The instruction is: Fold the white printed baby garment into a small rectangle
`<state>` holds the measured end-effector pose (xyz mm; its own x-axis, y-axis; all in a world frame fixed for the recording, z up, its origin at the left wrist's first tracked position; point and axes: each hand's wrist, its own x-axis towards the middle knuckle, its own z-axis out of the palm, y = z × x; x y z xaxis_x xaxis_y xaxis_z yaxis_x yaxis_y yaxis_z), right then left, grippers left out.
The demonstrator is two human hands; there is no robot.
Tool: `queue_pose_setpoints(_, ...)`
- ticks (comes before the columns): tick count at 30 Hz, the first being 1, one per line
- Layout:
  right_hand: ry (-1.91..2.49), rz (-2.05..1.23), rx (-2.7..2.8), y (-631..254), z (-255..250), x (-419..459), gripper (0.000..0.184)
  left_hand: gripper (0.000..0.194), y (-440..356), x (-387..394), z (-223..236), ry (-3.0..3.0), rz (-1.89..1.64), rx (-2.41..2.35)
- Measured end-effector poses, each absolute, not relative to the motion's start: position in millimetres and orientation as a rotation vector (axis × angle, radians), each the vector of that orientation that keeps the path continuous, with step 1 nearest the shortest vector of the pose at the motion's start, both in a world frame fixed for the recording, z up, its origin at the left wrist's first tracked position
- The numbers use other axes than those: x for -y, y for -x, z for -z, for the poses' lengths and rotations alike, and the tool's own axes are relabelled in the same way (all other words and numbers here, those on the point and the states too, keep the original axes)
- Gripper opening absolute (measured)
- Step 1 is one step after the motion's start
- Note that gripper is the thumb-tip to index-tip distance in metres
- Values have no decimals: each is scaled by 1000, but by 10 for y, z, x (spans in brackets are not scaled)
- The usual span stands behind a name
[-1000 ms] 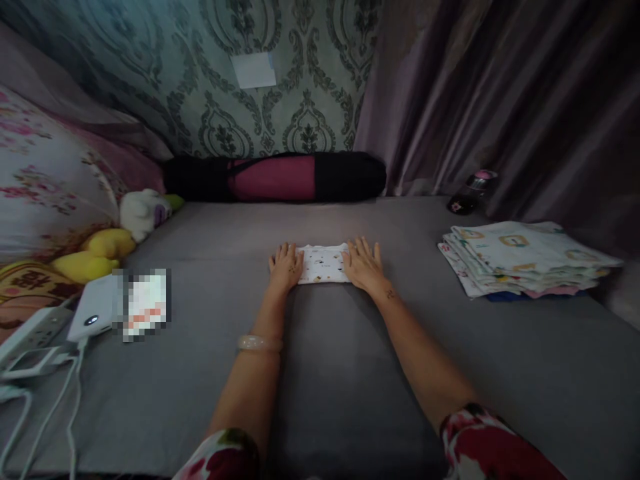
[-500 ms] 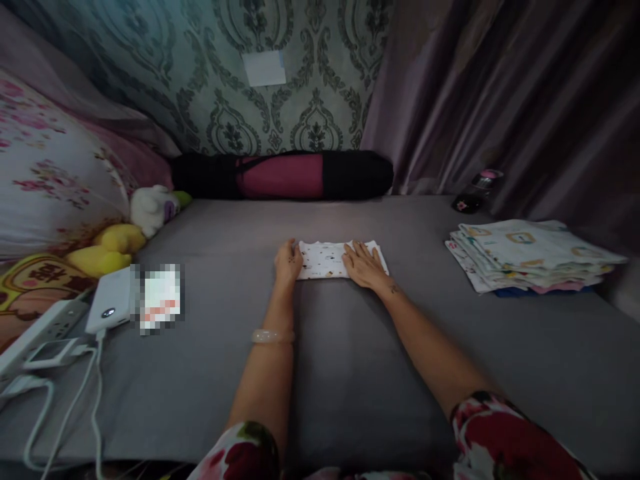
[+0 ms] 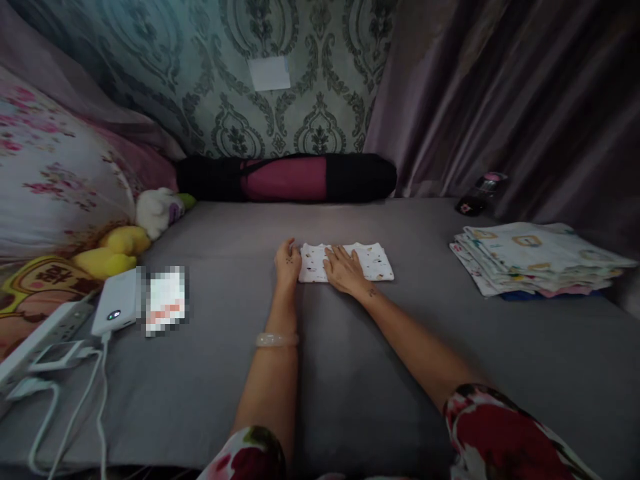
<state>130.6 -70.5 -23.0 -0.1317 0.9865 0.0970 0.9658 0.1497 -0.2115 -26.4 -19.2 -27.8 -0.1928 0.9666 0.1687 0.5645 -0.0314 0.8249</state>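
A folded white cloth (image 3: 377,263) with small scattered prints lies flat on the grey sheet (image 3: 330,373), its long side running left to right. My right hand (image 3: 345,270) rests palm down on the middle of the cloth, fingers spread. At the cloth's left end is my left hand (image 3: 288,263), its fingers stretched forward and the thumb side against the edge. A pale bangle (image 3: 277,340) circles my left wrist.
A stack of folded printed cloths (image 3: 535,257) sits at the right, with a dark bottle (image 3: 480,195) behind it. Along the wall lies a black and maroon roll bag (image 3: 287,179). Plush toys (image 3: 113,250), a power bank (image 3: 117,303) and a power strip (image 3: 47,337) with cables occupy the left.
My right hand has slid left across the cloth, from its right end to the middle. My left hand stays at the left edge. The view has shifted slightly.
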Motion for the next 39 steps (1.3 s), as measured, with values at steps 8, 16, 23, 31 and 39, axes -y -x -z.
queue_pose_setpoints(8, 1914, -142, 2225, -1323, 242, 699, 54, 40, 269, 159, 306, -1548, -1157, -1790)
queue_pose_setpoints(16, 1806, -54, 2267, -1111, 149, 652, 53, 42, 285, 102, 368, -1515, -1207, -1759)
queue_pose_setpoints(23, 1821, -78, 2266, -964, 238, 665, 56, 41, 311, 54, 358, -1409, -1275, -1720)
queue_pose_setpoints(31, 1842, -132, 2296, -980, 232, 624, 56, 39, 321, 70, 353, -1303, -1295, -1680)
queue_pose_setpoints(39, 1778, -142, 2271, -748, 139, 611, 58, 40, 357, 12, 440, -1284, -1348, -1685)
